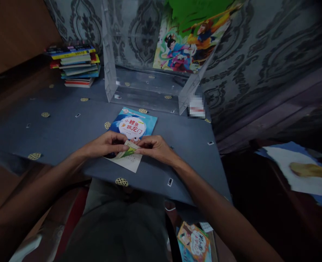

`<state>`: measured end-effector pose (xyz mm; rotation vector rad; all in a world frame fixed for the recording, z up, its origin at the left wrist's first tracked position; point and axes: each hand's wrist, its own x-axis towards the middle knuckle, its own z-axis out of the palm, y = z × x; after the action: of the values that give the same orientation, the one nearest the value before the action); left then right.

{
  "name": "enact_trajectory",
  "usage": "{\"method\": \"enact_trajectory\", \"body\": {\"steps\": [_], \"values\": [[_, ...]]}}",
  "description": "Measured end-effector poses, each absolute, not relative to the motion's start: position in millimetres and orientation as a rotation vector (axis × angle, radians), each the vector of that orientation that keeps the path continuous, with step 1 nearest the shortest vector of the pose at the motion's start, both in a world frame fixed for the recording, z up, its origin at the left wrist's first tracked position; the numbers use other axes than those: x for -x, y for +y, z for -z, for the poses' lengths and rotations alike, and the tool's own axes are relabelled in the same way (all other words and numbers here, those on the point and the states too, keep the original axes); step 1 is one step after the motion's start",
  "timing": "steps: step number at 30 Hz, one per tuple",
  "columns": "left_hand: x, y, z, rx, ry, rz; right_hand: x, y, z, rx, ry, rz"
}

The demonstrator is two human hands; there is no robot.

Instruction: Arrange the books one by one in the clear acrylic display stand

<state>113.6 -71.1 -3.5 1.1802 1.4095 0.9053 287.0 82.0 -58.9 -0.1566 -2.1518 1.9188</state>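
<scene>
A thin children's book (147, 125) with a blue cover and red and dark Chinese lettering lies on the desk in front of me. At its near end the cover and some pages are curled up, baring a pale inner page (131, 163) with print. My left hand (105, 143) pinches the curled sheets from the left, thumb on top. From the right, my right hand (157, 147) closes thumb and fingers on the same lifted edge. The two hands almost meet over the book, and parts of the cover are hidden beneath them.
A clear acrylic rack (147, 100) stands behind the book, with a green picture book (177, 51) in it. Stacked books (77, 65) sit at the back left. A small blurred box (197, 106) is by the right edge. More books (195, 240) lie below the desk (68, 127).
</scene>
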Motion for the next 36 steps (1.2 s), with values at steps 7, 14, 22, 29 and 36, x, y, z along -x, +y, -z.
{"method": "enact_trajectory", "body": {"steps": [7,14,22,29,36], "values": [[-112,-69,7,-1.154,1.33,-0.853,-291,82,60,0.008,-2.245,-1.745],[-126,-83,10,-1.486,1.543,-0.807,-291,86,66,-0.056,-2.285,-1.659],[-137,-85,6,-1.644,1.68,-0.843,-291,83,65,-0.052,-2.327,-1.541],[-130,-79,7,-1.282,1.489,-0.875,-293,81,66,-0.119,-2.412,-1.381],[-122,-76,5,-1.151,1.392,-0.802,-295,79,63,-0.161,-2.411,-1.359]]}}
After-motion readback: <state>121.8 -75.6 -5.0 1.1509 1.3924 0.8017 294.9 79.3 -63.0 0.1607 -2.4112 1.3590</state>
